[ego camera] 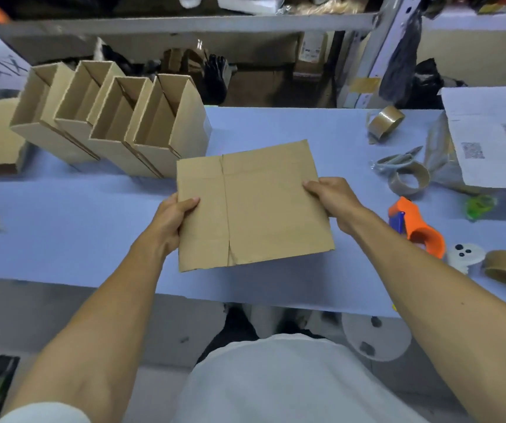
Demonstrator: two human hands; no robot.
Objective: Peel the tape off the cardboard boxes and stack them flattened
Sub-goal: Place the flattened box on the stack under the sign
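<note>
Cardboard edges [254, 206] between both hands [328, 199]

Fingers [341, 222] hidden under flattened box [254, 206].

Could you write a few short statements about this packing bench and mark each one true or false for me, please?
1. Both hands hold the flattened box, the left hand at its left edge and the right hand at its right edge. True.
2. Four open boxes stand in a row on the left of the table. True.
3. The orange tape dispenser lies left of the flattened box. False: it lies to the right, near the right forearm.
4. The scissors are in the right hand. False: they lie on the table, beside a tape roll.
</note>
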